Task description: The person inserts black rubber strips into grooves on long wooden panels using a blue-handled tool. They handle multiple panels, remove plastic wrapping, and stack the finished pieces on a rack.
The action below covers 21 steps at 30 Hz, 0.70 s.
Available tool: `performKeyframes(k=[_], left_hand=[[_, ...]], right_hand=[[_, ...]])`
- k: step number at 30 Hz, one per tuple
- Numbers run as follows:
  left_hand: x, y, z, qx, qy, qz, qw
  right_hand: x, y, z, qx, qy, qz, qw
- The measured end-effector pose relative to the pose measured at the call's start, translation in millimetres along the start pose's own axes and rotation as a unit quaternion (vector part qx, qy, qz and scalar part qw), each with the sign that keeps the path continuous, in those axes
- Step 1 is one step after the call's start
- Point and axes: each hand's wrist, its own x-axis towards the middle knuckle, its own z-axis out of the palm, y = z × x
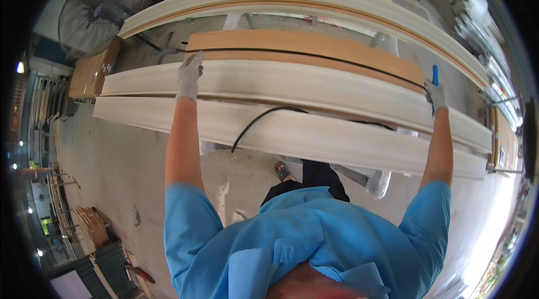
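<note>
A long, thin black flexible strip point(292, 51) runs across a wood-coloured board point(337, 46). My left hand point(190, 76), in a pale glove, has its fingers closed on the strip near its left end. At the strip's right end is my right hand point(437, 96), also gloved and closed around a slim blue tool point(435, 76) that sticks out above and below the fist. Its kind cannot be made out. The strip meets this hand, but the fingertips are too small to show their grip. Both arms reach forward over two long white moulded profiles point(314, 81).
A loose black strip point(252, 124) curls over the nearer profile. Another long white profile with a tan groove point(303, 1) lies beyond the board. Plastic-wrapped stand legs point(379, 183) support the work. A large fan point(96, 13) stands far left; stacked boards point(92, 72) are below it.
</note>
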Motion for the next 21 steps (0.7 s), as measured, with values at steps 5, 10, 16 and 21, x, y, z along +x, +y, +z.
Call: performKeyframes(k=[5, 10, 16, 21], left_hand=[[71, -13, 13, 0.301, 0.082, 0.053, 0.949], [137, -19, -8, 0.509, 0.15, 0.017, 0.847], [179, -22, -21, 0.504, 0.049, -0.074, 0.859], [189, -37, -22, 0.517, 0.09, -0.066, 0.849]], right_hand=[[67, 26, 13, -0.069, 0.02, 0.017, 0.997], [112, 48, 34, -0.018, -0.023, 0.069, 0.997], [94, 36, 18, -0.019, -0.089, 0.094, 0.991], [80, 18, 19, -0.017, -0.097, 0.08, 0.992]])
